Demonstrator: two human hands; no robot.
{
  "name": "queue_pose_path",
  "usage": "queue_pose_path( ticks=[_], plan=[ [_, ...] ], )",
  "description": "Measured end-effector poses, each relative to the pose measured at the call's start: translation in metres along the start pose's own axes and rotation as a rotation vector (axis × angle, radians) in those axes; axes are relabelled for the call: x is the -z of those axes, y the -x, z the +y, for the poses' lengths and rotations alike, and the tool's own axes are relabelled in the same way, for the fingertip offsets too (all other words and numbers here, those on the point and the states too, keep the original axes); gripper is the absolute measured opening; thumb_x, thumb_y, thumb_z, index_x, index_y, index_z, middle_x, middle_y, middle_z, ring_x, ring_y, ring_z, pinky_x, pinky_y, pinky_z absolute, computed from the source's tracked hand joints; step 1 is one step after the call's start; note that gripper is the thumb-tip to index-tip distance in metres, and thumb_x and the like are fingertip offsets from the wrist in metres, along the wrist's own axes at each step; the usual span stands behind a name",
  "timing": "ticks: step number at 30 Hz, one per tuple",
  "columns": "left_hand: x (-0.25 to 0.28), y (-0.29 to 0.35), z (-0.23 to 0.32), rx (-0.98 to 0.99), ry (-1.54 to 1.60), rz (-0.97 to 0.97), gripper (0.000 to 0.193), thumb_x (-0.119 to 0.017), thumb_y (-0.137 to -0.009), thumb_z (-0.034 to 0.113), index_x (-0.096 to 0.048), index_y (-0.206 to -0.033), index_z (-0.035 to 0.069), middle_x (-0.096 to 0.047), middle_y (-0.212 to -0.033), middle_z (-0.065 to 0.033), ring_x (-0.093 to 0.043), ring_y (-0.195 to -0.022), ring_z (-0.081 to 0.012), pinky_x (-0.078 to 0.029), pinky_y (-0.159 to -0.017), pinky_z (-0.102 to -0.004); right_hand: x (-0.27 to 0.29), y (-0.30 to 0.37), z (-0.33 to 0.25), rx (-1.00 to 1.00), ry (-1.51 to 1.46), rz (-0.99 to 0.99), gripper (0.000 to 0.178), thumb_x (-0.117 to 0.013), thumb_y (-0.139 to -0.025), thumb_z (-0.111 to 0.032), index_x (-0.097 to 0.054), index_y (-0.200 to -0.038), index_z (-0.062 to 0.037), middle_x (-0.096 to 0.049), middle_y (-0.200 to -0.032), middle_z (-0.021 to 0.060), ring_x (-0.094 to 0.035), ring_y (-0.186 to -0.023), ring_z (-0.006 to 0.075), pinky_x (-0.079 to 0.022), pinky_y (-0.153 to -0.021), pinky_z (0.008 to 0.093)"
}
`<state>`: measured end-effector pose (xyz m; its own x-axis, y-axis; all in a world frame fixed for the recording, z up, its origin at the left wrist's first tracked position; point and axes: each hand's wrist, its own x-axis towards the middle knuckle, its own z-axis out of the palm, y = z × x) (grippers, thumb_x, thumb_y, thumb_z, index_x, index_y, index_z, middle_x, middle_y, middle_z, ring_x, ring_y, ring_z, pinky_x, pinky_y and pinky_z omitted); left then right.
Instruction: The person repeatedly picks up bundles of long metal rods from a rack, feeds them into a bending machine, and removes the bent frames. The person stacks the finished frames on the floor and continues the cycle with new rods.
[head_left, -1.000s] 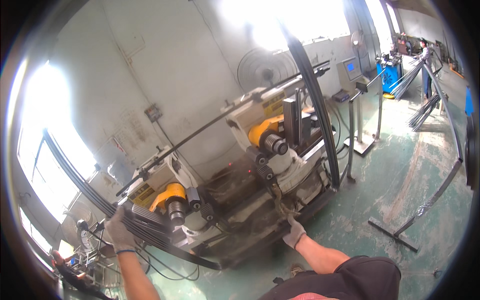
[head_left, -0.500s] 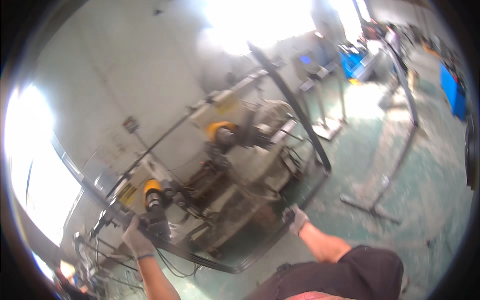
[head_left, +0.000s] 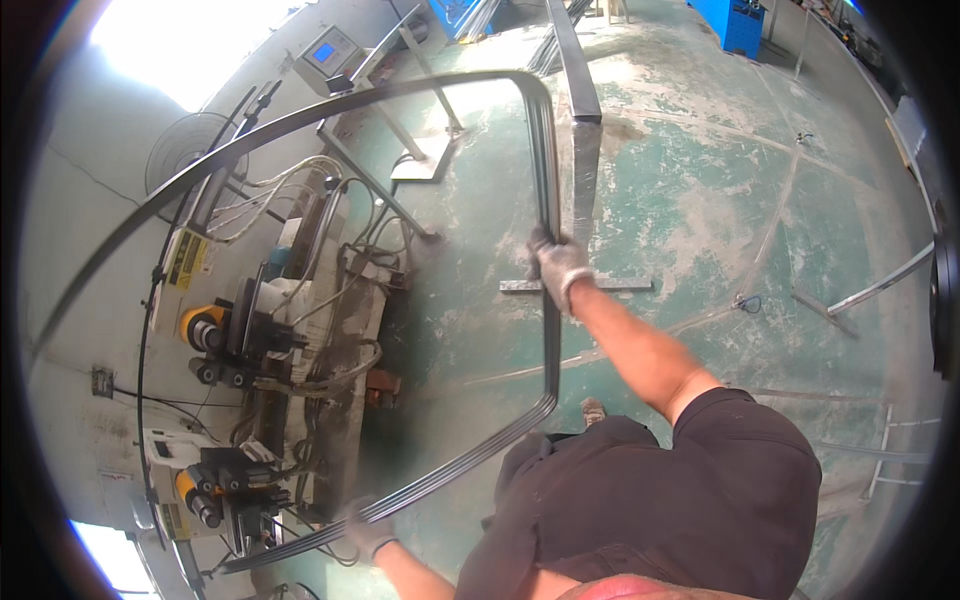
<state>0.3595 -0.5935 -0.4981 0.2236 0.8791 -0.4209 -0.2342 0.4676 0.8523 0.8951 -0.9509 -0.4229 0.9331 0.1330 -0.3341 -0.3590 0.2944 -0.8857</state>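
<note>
At the far left, a yellow rectangular label with dark print (head_left: 187, 256) sits on a pale machine housing; its writing is too small to read. Below it, an orange-yellow round collar (head_left: 189, 322) surrounds a dark metal shaft, and a second collar of the same kind (head_left: 184, 484) sits lower down. A round wire-cage fan (head_left: 183, 138) stands by the wall above. Further right is a grey box with a lit blue screen (head_left: 325, 52), its characters illegible.

The left hand (head_left: 362, 532), gloved in grey, is blurred against the lower arm of a dark bundle of bent metal strips (head_left: 551, 350); whether its fingers close around it, I cannot tell. The bundle is a broad U held above the green floor (head_left: 690, 220), its open side to the left. Its longer upper arm sweeps left and downward past the machine, while its middle stretch runs nearly straight up the view. The gloved right hand (head_left: 558, 262) is clamped around that stretch, in front of a grey metal stand (head_left: 585, 165). A blue cabinet (head_left: 738, 25) stands at upper right.
</note>
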Motion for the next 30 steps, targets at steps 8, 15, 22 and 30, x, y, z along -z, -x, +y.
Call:
queue_pose_path(
  ticks=[8, 15, 22, 30],
  plan=[
    [-0.148, -0.042, -0.290, 0.605, 0.491, 0.096, 0.014, -0.060, -0.086, 0.012, -0.070, -0.092, 0.005, -0.073, -0.095, -0.0086, -0.068, -0.098, -0.0309, -0.052, -0.099, -0.0510, 0.067, -0.094, -0.138, 0.336, 0.267, 0.153, 0.048, -0.076, -0.098, -0.052, -0.072, -0.099, -0.0044, -0.066, -0.074, 0.0019, -0.059, -0.059, 0.0132, -0.049, -0.058, 0.0307],
    [-0.274, -0.016, -0.402, 0.878, 0.431, 0.094, 0.026, -0.050, -0.100, 0.016, -0.068, -0.109, 0.000, -0.072, -0.111, -0.0145, -0.067, -0.107, -0.0351, -0.052, -0.102, -0.0541, 0.111, -0.177, -0.197, 0.478, 0.537, 0.367, 0.041, -0.076, -0.100, -0.045, -0.077, -0.097, -0.0047, -0.069, -0.071, 0.0023, -0.062, -0.062, 0.0126, -0.049, -0.060, 0.0328],
    [-0.371, 0.001, -0.427, 0.896, 0.382, 0.100, 0.030, -0.049, -0.102, 0.020, -0.065, -0.113, -0.003, -0.069, -0.116, -0.0178, -0.065, -0.113, -0.0367, -0.049, -0.106, -0.0543, 0.146, -0.274, -0.208, 0.440, 0.845, 0.544, 0.046, -0.071, -0.100, -0.051, -0.078, -0.103, -0.0049, -0.076, -0.081, 0.0105, -0.072, -0.077, 0.0231, -0.055, -0.076, 0.0396],
    [-0.478, 0.044, -0.510, 0.940, 0.312, 0.159, 0.039, -0.051, -0.106, 0.024, -0.056, -0.136, 0.000, -0.062, -0.138, -0.0178, -0.059, -0.130, -0.0373, -0.044, -0.115, -0.0550, 0.200, -0.447, -0.234, 0.368, 1.005, 0.390, 0.049, -0.069, -0.100, -0.053, -0.078, -0.105, -0.0050, -0.075, -0.082, 0.0148, -0.073, -0.081, 0.0272, -0.055, -0.077, 0.0416]
  ],
)
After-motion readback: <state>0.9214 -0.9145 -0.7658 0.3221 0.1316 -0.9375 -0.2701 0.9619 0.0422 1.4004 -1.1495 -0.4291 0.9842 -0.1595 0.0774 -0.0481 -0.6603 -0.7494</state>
